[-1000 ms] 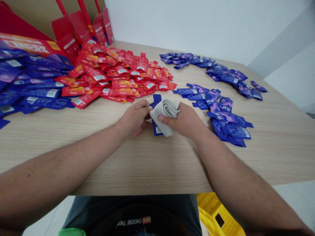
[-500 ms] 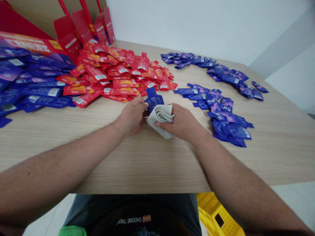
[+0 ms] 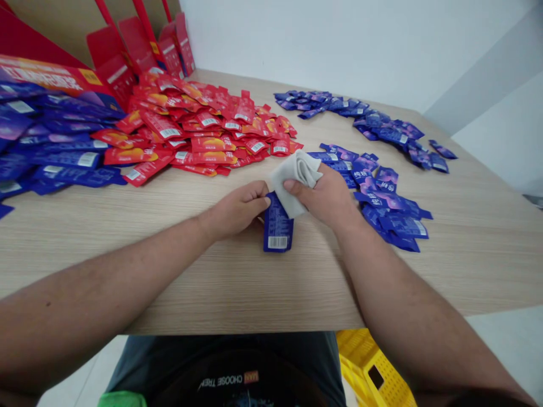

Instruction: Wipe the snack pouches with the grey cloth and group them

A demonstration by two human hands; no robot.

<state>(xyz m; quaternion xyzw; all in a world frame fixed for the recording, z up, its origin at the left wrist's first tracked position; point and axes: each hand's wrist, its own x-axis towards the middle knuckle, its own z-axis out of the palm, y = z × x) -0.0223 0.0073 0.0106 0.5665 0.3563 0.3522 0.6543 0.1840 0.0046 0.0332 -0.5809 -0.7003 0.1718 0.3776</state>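
Observation:
My left hand (image 3: 244, 210) pinches the left edge of a blue sachet (image 3: 279, 233), whose printed side with a white barcode faces me. The barcode end points down toward me. A folded pale grey cloth (image 3: 292, 183) is gripped in my right hand (image 3: 324, 195), thumb on top. It lies against the upper part of the sachet and hides that end. Both hands are close together just above the wooden table (image 3: 237, 288).
A heap of red sachets (image 3: 207, 127) lies beyond my left hand, with blue sachets (image 3: 55, 141) left of it. More blue sachets (image 3: 386, 203) lie to the right, and a row (image 3: 373, 121) farther back. Red cartons (image 3: 114, 62) stand at back left. A yellow crate (image 3: 375, 367) is below the table.
The cloth in my right hand has moved up and away along the sachet, uncovering its lower barcode end and covering the top. My left hand has shifted slightly right and toward me.

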